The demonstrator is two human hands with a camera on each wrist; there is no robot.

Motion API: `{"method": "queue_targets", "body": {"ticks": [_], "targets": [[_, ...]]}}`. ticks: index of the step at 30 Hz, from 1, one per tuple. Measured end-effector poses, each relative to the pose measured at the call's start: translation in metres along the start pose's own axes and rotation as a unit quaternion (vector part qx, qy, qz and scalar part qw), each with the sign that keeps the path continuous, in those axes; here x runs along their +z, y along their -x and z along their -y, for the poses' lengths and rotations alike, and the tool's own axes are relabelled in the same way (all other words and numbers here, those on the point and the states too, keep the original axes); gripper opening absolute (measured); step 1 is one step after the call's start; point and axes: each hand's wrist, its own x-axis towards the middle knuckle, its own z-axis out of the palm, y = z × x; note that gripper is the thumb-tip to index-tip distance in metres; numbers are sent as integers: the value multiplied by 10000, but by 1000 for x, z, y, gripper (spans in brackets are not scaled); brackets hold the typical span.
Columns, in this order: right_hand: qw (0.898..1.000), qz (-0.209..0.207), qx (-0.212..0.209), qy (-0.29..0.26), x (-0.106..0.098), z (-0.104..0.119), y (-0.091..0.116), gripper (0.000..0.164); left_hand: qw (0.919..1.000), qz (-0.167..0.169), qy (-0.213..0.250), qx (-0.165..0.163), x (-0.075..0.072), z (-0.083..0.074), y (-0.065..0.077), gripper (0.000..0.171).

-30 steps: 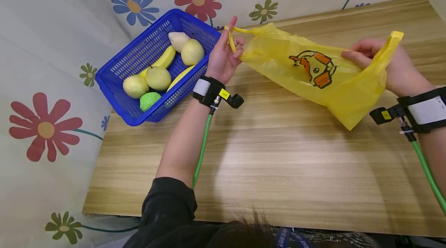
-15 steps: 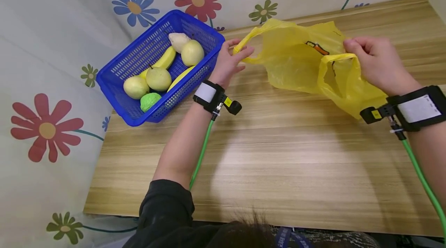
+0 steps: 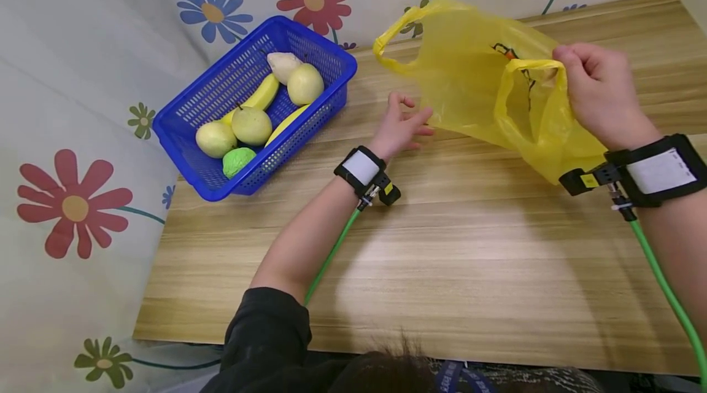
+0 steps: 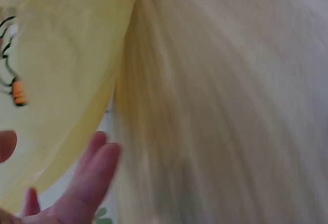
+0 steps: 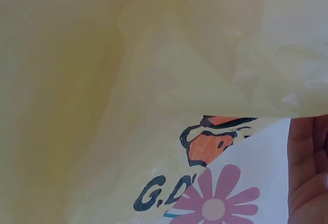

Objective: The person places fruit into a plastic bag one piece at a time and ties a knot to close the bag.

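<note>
Our right hand (image 3: 599,92) now alone grips the yellow plastic bag (image 3: 458,77); our left hand (image 3: 399,130), fingers loosely extended, is off its handle (image 3: 381,49).

dark letters "G.D" (image 5: 160,194) on the yellow bag (image 5: 154,80), lanyard (image 3: 448,376) lettering too small to read

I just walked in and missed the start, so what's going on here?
A person is handling a yellow plastic bag over a wooden table. The right hand grips the bag beside one handle loop; the left hand is close to its other side, fingers spread, the other loop free. A blue basket to the left holds pale round fruits, yellow bananas and a green lumpy item.
</note>
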Motion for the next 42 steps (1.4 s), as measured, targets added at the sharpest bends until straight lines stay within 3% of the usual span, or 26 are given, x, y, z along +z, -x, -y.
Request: {"method": "queue_targets", "body": {"ticks": [4,5,7,8,9,11,12,13,15,17,19,21,25,26,28,29,31,33,36,38,42], "targets": [[9996,146,-228,12,-1,4,3,10,9962,-249,418,716,10,1,-4,34],[9988,255,-375,199,-1,5,4,13,9943,-251,264,1000,11,0,-5,33],[9906,514,-709,1049,-4,8,6,19,9842,-174,-635,1642,8,-2,-4,27],[9816,673,-909,1537,-5,10,6,22,9721,-121,-1311,1943,6,-4,-4,23],[9695,838,-1046,2054,-7,13,6,24,9548,-89,-2014,2183,4,-6,-3,18],[9315,1016,-1362,3215,-8,19,7,22,9102,-149,-3307,2489,-1,-9,-2,19],[9122,1091,-1453,3673,-9,21,8,20,8917,-177,-3775,2491,-3,-11,-2,23],[8967,1158,-1504,3998,-9,24,8,19,8797,-208,-4084,2428,-5,-12,-3,24],[8778,1191,-1423,4417,-7,28,10,23,8744,-306,-4365,2097,-7,-13,-3,22],[8683,1099,-1220,4680,-6,30,12,30,8716,-448,-4540,1794,-8,-13,-3,22],[8553,935,-1045,4988,-5,31,13,43,8624,-568,-4736,1697,-9,-12,-2,28],[8349,691,-971,5374,-6,30,14,58,8407,-572,-5127,1646,-12,-10,-2,44],[7791,218,-1075,6173,-11,30,16,86,7910,-575,-5936,1364,-21,-6,-3,78],[7722,143,-1131,6250,-12,30,17,90,7819,-615,-6069,1287,-23,-6,-4,83],[7609,149,-1215,6372,-13,31,18,97,7775,-710,-6138,1167,-25,-5,-5,87],[7602,160,-1310,6361,-13,30,19,97,7788,-762,-6110,1195,-25,-5,-5,88],[7654,364,-1417,6267,-11,30,21,95,7934,-778,-5881,1365,-24,-6,-4,88],[7819,581,-1485,6026,-8,29,21,89,8067,-688,-5627,1668,-21,-8,-2,85],[8233,769,-1472,5428,-3,27,22,79,8168,-453,-5393,2001,-17,-9,0,75],[8502,801,-1418,5006,-1,26,21,71,8226,-386,-5293,2042,-16,-9,2,61],[8961,673,-1080,4252,2,25,18,48,8398,-655,-5012,1981,-22,-10,3,32]]}}
